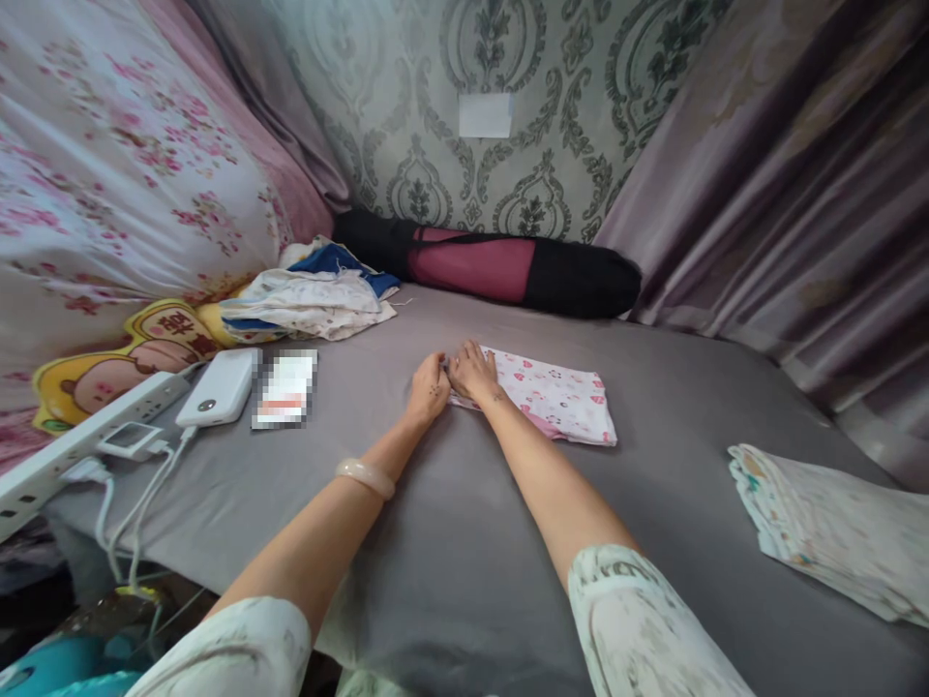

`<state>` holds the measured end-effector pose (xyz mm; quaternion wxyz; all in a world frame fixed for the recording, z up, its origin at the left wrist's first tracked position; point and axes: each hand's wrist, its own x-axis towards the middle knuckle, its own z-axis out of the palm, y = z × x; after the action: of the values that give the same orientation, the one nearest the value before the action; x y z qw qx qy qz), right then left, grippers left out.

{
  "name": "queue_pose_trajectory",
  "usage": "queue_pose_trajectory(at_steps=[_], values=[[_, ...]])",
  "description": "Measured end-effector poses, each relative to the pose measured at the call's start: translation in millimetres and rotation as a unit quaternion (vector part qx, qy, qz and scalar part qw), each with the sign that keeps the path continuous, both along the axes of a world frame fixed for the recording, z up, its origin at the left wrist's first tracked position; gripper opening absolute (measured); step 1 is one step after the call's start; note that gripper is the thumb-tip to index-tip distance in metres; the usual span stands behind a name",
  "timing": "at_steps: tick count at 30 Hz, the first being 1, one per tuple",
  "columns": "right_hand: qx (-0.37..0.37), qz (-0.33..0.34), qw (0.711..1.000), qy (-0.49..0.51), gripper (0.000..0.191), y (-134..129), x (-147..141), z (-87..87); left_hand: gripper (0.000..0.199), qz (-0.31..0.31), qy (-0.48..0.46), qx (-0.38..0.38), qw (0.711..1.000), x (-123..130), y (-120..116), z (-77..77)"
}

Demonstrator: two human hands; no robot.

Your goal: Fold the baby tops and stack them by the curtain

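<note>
A folded white cloth with a pink and red print (562,389) lies on the grey bed sheet (464,542), in front of me. At its left end, my left hand (430,385) is closed, with curled fingers that seem to pinch the cloth's edge; the fingertips are partly hidden. My right hand (473,370) rests on the cloth's left part, palm down and fingers stretched out. The two hands almost touch. A pale bangle (365,476) circles my left wrist.
Left are a power strip (94,436), a white power bank (220,387), a blurred card-like item (285,389), a yellow cushion (108,368) and crumpled clothes (312,295). A black and maroon long bag (479,266) lies along the wall. Folded fabric (834,528) sits right.
</note>
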<state>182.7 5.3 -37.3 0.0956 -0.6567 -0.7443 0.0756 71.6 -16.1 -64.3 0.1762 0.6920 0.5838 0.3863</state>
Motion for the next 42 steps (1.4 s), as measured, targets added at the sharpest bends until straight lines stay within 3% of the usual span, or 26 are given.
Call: queue_pose_trajectory(at_steps=[10,19,24,36,42], values=[[0.016,0.020,0.998,0.065,0.053,-7,13,6.3,0.042,-0.016,0.043,0.014,0.999,1,0,0.9],[-0.014,-0.043,0.999,0.009,0.055,-29,60,9.4,0.046,-0.106,0.226,0.054,0.967,11,-22,13.6],[-0.047,-0.056,0.997,-0.012,0.060,-32,69,4.3,0.049,-0.123,0.292,0.045,0.947,13,-26,16.6],[-0.024,-0.055,0.998,0.001,0.059,-34,69,-0.7,0.048,-0.111,0.316,0.017,0.942,12,-25,17.7],[-0.016,-0.069,0.997,0.013,0.061,-50,90,4.8,0.048,-0.114,0.322,0.019,0.940,13,-27,20.1]])
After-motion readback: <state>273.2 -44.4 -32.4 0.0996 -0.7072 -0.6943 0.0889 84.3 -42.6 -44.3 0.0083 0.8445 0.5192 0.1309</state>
